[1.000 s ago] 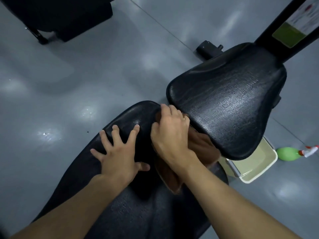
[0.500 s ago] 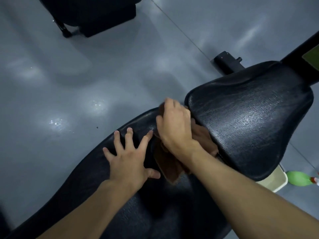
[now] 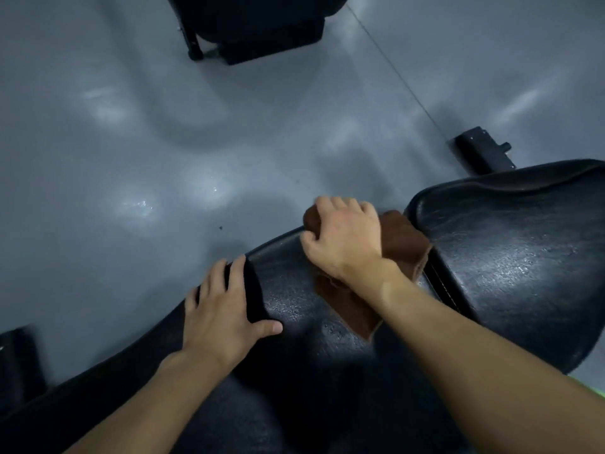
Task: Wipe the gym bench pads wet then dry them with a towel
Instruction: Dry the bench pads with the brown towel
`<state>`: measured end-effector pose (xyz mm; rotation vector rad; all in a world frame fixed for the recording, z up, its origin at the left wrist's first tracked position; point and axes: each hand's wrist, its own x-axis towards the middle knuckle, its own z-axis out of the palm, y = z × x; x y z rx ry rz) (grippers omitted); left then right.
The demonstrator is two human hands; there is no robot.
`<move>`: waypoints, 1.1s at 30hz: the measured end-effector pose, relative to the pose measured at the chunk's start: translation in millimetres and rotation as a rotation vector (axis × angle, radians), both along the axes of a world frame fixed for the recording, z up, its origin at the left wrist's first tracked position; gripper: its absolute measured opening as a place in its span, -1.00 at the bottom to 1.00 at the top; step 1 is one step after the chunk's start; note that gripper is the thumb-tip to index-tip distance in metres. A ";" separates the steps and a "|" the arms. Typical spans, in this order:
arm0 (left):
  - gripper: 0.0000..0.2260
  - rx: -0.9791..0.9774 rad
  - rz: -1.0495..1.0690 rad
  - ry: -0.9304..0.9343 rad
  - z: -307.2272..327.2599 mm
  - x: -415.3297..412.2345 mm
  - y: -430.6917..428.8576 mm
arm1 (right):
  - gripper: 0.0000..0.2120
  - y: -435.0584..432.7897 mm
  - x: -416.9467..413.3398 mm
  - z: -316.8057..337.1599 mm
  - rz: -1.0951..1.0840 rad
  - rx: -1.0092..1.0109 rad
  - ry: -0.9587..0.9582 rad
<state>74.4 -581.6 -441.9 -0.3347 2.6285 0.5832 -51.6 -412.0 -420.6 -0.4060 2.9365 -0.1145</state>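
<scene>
**Brown cloth reaches the end of the long pad**

Brown cloth (image 3: 402,244) is bunched under the right hand (image 3: 347,237), whose fingers curl over it and press it onto the end of the long pad (image 3: 294,371), at about 1 o'clock from frame centre. A second ago that hand worked deeper in the gap beside the seat pad (image 3: 523,257); it has since slid out toward 11 o'clock, to the pad's outer corner. The left hand (image 3: 219,309) has shifted from mid-pad to the edge at 7 o'clock and lies flat, fingers straight over the rim, bracing, well apart from the right. The seat pad at 3 o'clock shows a speckled sheen. The stroke seems to be finishing this end. Whether this pass is the wet wipe or the drying cannot be told.
</scene>
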 end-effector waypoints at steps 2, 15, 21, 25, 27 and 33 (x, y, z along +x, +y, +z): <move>0.12 -0.001 0.050 -0.008 -2.4 7.5 -3.0 | -0.50 -25.1 6.9 -10.5 0.212 0.038 -0.049; 0.12 0.018 0.020 -0.042 -5.8 21.7 -30.4 | -0.49 -2.6 24.1 -11.9 -0.055 0.046 0.087; 0.12 0.024 0.038 -0.002 -18.2 38.6 -41.5 | -0.48 -55.1 16.7 -18.2 0.267 0.040 -0.013; 0.10 0.021 0.077 -0.108 -18.8 67.6 -65.6 | -0.63 -27.9 0.8 -14.9 0.108 0.014 0.059; 0.10 -0.009 0.090 -0.126 -21.1 87.7 -78.3 | -0.65 -27.8 5.0 -19.0 0.024 0.029 0.118; 0.11 -0.022 0.095 -0.117 -29.0 106.4 -102.3 | -0.52 -86.4 23.0 -23.5 0.126 0.146 -0.007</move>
